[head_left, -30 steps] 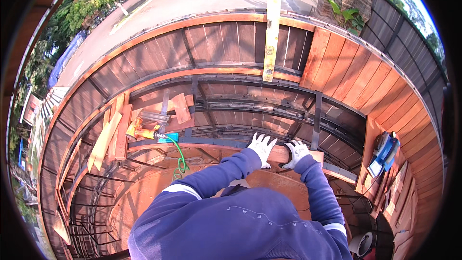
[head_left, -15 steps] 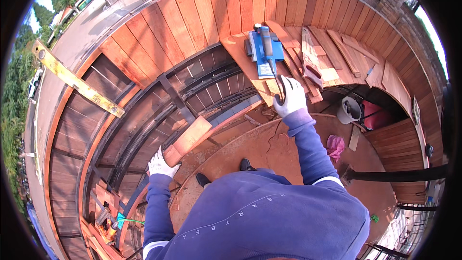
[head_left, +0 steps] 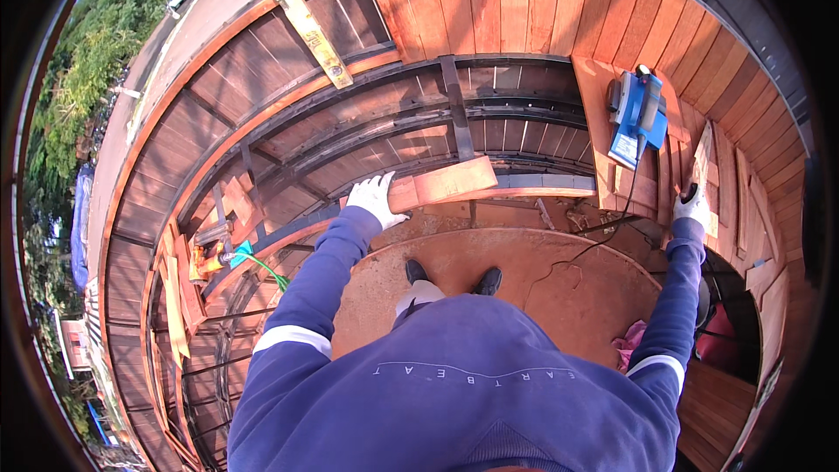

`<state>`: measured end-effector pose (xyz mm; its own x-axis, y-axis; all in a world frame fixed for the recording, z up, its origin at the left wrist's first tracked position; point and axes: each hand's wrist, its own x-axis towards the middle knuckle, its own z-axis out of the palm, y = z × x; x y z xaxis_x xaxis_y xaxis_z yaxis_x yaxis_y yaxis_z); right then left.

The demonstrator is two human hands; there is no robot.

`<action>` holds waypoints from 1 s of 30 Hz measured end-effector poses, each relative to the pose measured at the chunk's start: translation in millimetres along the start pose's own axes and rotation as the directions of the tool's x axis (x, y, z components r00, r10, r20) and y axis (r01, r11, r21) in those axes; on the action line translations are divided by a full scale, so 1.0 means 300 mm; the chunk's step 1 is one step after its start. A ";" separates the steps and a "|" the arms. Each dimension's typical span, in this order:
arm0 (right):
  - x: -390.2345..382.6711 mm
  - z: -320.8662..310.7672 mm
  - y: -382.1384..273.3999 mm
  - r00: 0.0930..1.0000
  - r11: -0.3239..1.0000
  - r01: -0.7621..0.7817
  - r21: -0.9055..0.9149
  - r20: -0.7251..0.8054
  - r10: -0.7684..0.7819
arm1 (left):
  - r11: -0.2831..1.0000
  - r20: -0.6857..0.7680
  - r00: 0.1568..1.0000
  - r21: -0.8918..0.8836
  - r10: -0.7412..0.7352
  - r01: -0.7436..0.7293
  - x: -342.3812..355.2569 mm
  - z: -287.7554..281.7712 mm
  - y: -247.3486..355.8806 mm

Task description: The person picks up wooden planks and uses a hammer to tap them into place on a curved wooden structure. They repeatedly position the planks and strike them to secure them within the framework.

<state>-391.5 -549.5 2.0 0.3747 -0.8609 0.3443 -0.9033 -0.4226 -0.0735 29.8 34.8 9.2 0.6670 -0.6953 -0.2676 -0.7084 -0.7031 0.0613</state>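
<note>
My gloved left hand [head_left: 374,201] grips the left end of a short reddish board [head_left: 450,182] lying along a narrow curved rail [head_left: 537,185]. My gloved right hand [head_left: 692,208] is closed on the dark handle of what looks like a hand saw [head_left: 703,157], among loose planks on the bench at right. A blue power tool [head_left: 640,122], like a planer, sits on that bench just above and left of my right hand, its cord hanging down.
A yellow level [head_left: 297,13] leans over the upper framework. An orange pneumatic tool [head_left: 205,262] with a green hose lies among wood pieces at left. Curved dark metal frames surround a rusty round floor [head_left: 594,297] where my shoes stand. Pink cloth [head_left: 629,341] lies at lower right.
My view has swung right, then partly back. My right hand moved from beside the power tool onto the saw handle. My left hand stays at the short board's end.
</note>
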 end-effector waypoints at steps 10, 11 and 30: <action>-0.577 -0.553 -0.207 0.639 0.812 0.549 0.200 -0.726 -0.253 | 0.999 0.051 0.999 0.036 -0.006 0.004 -0.005 0.007 -0.012; -0.667 -0.600 -0.278 0.719 0.771 0.538 0.341 -0.663 -0.209 | 0.999 0.067 0.998 0.054 -0.002 -0.002 -0.005 -0.010 -0.004; -1.399 -0.599 -1.090 0.860 0.199 -0.420 0.885 0.458 -0.223 | 0.999 0.115 0.993 0.038 -0.001 -0.004 -0.004 -0.030 0.002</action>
<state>-290.8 0.9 49.8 0.6197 -0.7762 -0.1163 -0.1525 0.0262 -0.9880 30.7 33.9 18.3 0.6365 -0.6733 -0.3763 -0.7193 -0.6943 0.0256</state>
